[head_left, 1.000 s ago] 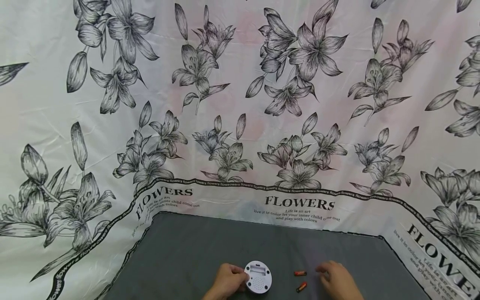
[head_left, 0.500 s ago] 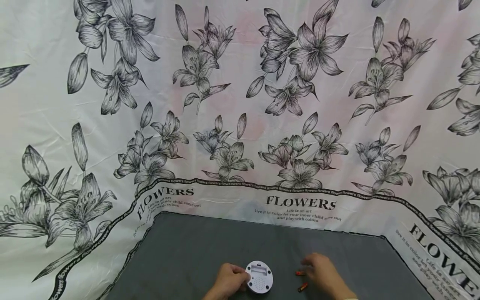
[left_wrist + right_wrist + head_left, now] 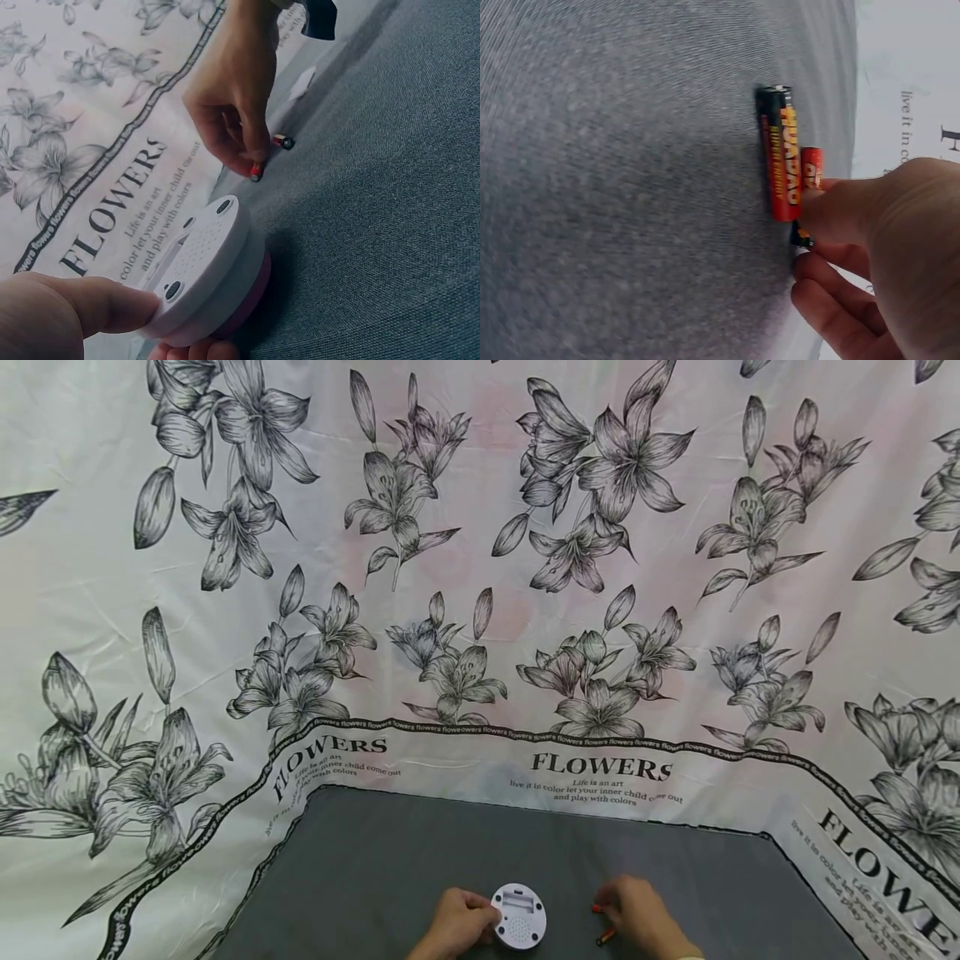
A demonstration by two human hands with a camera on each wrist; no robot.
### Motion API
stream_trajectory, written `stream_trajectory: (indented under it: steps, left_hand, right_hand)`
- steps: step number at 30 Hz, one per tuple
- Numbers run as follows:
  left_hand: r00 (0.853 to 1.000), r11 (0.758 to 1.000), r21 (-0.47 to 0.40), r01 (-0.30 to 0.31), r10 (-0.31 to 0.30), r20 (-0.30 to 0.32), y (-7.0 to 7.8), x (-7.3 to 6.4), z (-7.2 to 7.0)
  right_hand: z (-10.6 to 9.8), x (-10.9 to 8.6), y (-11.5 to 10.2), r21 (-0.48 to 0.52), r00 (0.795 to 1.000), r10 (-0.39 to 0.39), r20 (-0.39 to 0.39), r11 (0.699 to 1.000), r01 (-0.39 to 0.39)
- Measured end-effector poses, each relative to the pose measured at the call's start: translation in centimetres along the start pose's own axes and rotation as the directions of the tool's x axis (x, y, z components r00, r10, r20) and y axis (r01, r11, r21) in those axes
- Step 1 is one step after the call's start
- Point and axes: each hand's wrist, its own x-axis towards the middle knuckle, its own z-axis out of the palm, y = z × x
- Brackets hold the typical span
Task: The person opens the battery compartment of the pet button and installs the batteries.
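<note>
We are holding our left hand (image 3: 456, 921) and our right hand (image 3: 636, 908) apart over the dark grey counter (image 3: 390, 860). With our left hand we are gripping a round white gadget (image 3: 518, 917) by its edge: our thumb is pressing on its flat side, and our fingertips are curling under it. The gadget is sitting just to the right of our left hand, between our two hands but closer to the left one. Its flat side is facing up and showing a long slot (image 3: 517, 903), a patch of tiny holes (image 3: 518, 932) and dark feet (image 3: 538, 907). A pink part (image 3: 252, 300) is peeking out from the other side. We are not able to tell if the gadget is touching the counter. With our right hand we are pinching a red and black battery (image 3: 811, 165) between the thumb and a finger. A second battery (image 3: 780, 156) is lying on the counter just beside our right thumb, and its yellow letters are showing. Past both hands, a white cloth (image 3: 480, 485) with big black flowers is hanging, and the word FLOWERS (image 3: 600, 766) is running along its lower part.
</note>
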Motion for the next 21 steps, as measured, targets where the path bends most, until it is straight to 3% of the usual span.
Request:
stream_trajectory:
  steps: [6,13,21]
  left_hand:
    - [1.0,1.0,0.014,-0.008,0.008,-0.008,0.1,0.0,0.0]
    - [0.999,0.999,-0.026,-0.03,0.029,-0.015,0.2,-0.2,0.1]
    - [1.0,0.999,-0.047,-0.02,0.019,-0.017,0.1,-0.2,0.2]
  right_hand:
    - [0.0,0.2,-1.8,-0.016,0.995,0.097,-0.019,0.995,-0.097]
    - [-0.5,0.9,-2.9,-0.025,0.996,-0.002,-0.093,1.0,0.0]
    - [-2.0,1.5,-6.5,-0.037,0.99,-0.082,-0.111,0.996,0.079]
